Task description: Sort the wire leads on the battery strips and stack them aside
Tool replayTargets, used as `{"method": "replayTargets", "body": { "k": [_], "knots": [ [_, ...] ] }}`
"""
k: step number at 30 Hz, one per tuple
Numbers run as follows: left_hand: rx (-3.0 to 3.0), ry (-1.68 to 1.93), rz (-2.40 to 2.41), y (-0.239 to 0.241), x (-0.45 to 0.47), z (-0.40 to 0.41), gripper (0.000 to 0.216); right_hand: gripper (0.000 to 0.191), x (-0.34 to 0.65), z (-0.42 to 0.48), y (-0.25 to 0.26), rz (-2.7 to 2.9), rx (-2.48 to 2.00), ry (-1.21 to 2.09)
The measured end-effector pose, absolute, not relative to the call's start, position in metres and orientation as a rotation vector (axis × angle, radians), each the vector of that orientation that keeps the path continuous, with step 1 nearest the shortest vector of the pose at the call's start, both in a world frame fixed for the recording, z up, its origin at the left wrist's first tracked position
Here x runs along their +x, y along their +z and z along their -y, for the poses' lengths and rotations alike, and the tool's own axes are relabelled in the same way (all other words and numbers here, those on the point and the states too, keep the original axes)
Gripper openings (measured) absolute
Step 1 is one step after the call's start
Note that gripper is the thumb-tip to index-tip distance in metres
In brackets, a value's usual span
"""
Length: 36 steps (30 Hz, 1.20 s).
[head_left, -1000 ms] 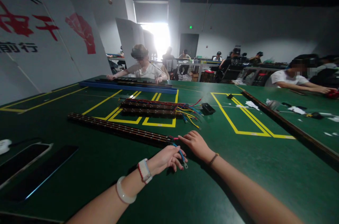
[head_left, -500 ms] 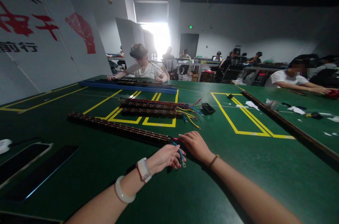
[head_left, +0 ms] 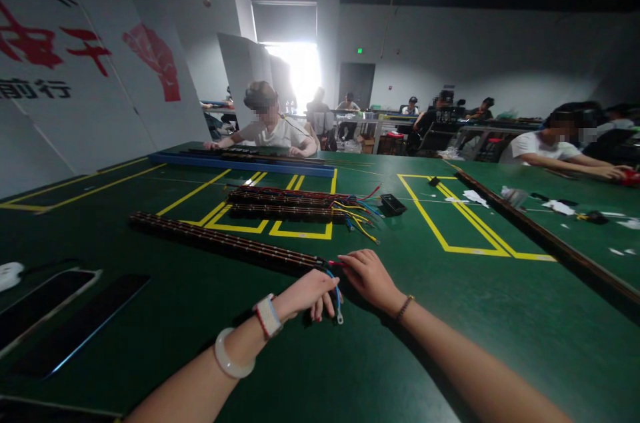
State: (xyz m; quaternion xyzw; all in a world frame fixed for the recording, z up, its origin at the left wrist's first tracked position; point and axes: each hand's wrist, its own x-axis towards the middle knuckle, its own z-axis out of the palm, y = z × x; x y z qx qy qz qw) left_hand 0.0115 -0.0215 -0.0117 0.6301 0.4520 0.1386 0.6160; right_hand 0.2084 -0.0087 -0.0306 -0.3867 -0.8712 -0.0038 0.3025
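A long dark bar with rows of pale ties (head_left: 225, 240) lies slanting across the green table, with short wires at its near right end. My left hand (head_left: 307, 296) is at that end, thumb and forefinger closed on a blue wire (head_left: 338, 296) whose metal ring terminal (head_left: 340, 319) hangs down. The other fingers of this hand curl loosely beneath. Just to the right, my right hand (head_left: 371, 278) pinches a red wire (head_left: 336, 263) from the same end. Part of the blue wire is hidden by the left fingers.
Behind lies a bundle of similar bars (head_left: 290, 203) with coloured leads, beside a small black box (head_left: 393, 204). Phones (head_left: 45, 300) lie at left. A long dark strip (head_left: 540, 236) crosses the right side near paper scraps (head_left: 477, 198). A person (head_left: 273, 126) works opposite at a blue tray (head_left: 240, 164).
My left hand has shifted slightly left and turned, and the ring terminal of the blue wire has swung down and left. The right hand stays almost in place at the red wire.
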Motion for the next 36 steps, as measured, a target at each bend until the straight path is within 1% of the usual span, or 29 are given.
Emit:
{"method": "replayTargets", "body": {
  "k": [3, 5, 8, 10, 12, 15, 17, 24, 28, 33, 36],
  "knots": [
    [1.462, 0.348, -1.058, -0.020, 0.014, 0.021, 0.055, 0.027, 0.201, 0.025, -0.024, 2.313, -1.011, 0.068],
    [1.493, 0.381, -1.076, -0.025, 0.014, 0.020, 0.057, 0.034, 0.196, 0.035, -0.022, 2.323, -1.007, 0.099],
    [1.522, 0.385, -1.094, -0.032, 0.013, 0.016, 0.062, 0.049, 0.191, 0.043, -0.023, 2.348, -1.042, 0.088],
    [1.494, 0.402, -1.068, -0.036, 0.012, 0.014, 0.061, 0.053, 0.191, 0.042, -0.025, 2.365, -1.097, 0.082],
    [1.436, 0.426, -1.036, -0.038, 0.010, 0.013, 0.059, 0.048, 0.193, 0.040, -0.025, 2.400, -1.140, 0.072],
    [1.380, 0.427, -1.022, -0.036, 0.009, 0.014, 0.055, 0.035, 0.198, 0.037, -0.021, 2.492, -1.108, 0.036],
    [1.383, 0.418, -1.042, -0.032, 0.010, 0.015, 0.055, 0.032, 0.200, 0.035, -0.018, 2.541, -1.065, 0.017],
    [1.327, 0.424, -1.011, -0.028, 0.011, 0.016, 0.056, 0.030, 0.203, 0.023, -0.010, 2.684, -0.885, -0.198],
    [1.278, 0.407, -0.984, -0.033, 0.010, 0.015, 0.057, 0.029, 0.204, 0.017, -0.006, 2.754, -0.765, -0.236],
    [1.302, 0.481, -1.012, -0.032, 0.012, 0.017, 0.064, 0.029, 0.208, 0.015, -0.011, 2.699, -0.819, -0.149],
    [1.321, 0.473, -1.024, -0.027, 0.013, 0.020, 0.068, 0.037, 0.210, 0.017, -0.017, 2.604, -0.893, 0.014]
  ]
}}
